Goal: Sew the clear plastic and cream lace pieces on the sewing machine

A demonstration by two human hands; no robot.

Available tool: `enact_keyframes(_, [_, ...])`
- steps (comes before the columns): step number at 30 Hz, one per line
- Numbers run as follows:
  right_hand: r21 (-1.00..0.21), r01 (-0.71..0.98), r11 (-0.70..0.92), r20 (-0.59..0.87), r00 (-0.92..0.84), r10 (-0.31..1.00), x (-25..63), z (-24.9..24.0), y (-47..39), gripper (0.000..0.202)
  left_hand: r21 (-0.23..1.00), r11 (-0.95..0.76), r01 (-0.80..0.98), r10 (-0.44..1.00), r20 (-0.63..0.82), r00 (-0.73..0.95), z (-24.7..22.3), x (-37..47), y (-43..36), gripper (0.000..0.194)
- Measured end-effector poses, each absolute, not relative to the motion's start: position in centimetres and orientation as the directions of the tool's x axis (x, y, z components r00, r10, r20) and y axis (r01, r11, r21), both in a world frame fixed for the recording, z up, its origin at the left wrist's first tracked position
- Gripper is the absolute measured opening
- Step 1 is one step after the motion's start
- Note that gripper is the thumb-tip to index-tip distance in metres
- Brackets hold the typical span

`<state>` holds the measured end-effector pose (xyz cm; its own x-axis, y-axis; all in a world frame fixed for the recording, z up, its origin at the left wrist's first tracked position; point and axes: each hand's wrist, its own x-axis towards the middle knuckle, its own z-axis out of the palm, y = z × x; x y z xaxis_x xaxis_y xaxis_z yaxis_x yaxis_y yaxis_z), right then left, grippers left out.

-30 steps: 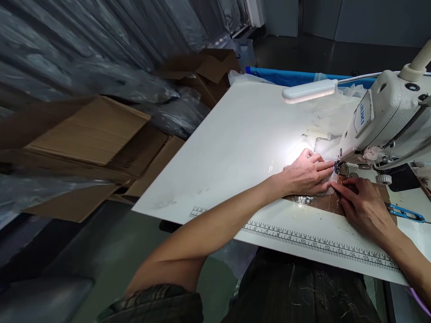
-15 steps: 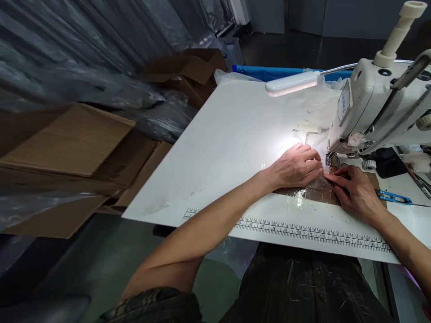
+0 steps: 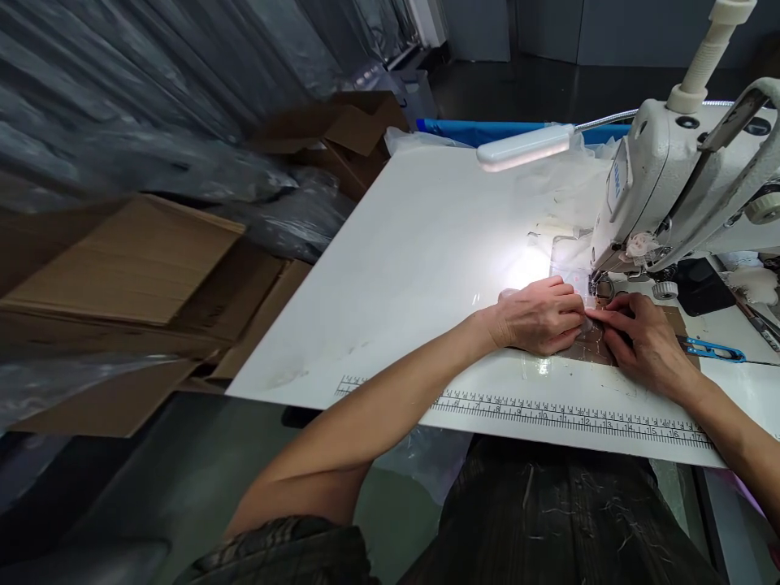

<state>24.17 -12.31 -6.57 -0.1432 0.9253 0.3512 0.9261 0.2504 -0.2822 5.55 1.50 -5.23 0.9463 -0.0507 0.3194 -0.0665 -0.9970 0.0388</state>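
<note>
Thin white sheer fabric (image 3: 569, 258) lies under the lit needle area of a white sewing machine (image 3: 639, 183). My left hand (image 3: 542, 315), fingers curled together, grips the fabric's near edge just left of the presser foot. In front of the foot, my right hand (image 3: 639, 337) pinches the edge of the same fabric between thumb and forefinger, its fingertips close to the left ones. Beneath both hands is a brown plate (image 3: 588, 349) on the white table (image 3: 390, 268).
Blue thread snips (image 3: 712, 350) lie right of my right hand, with a black phone-like object (image 3: 702, 286) behind. A lamp (image 3: 525, 148) hangs over the table. Cardboard boxes (image 3: 127, 260) stand left. A printed ruler (image 3: 542, 413) runs along the front edge.
My left hand has moved slightly toward the front edge, and its fingers are more curled. More of the fabric beside the presser foot shows. The view has shifted a little.
</note>
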Motion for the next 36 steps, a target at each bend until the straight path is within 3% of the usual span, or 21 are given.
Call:
enact_keyframes(3, [-0.277,0.928,0.248,0.366,-0.137,0.921,24.1,-6.7,-12.3,0.037,-0.042,-0.991,-0.127,-0.134,0.281,0.95,-5.0,5.5,1.5,0.032])
enact_keyframes(11, [-0.233,0.937,0.26,0.402,-0.151,0.903,23.9,-7.0,-12.3,0.037,-0.03,-0.991,-0.13,-0.133,0.313,0.941,-4.7,5.3,1.4,0.028])
enact_keyframes(22, [-0.215,0.937,0.277,0.39,-0.177,0.904,24.4,-7.1,-12.2,0.036,0.159,-0.984,-0.077,-0.028,0.29,0.957,-4.0,5.1,1.4,0.023])
enact_keyframes(36, [-0.098,0.964,0.246,0.424,-0.183,0.887,23.7,-7.0,-11.9,0.035,0.136,-0.989,-0.052,-0.022,0.212,0.977,-3.9,5.0,1.7,0.026])
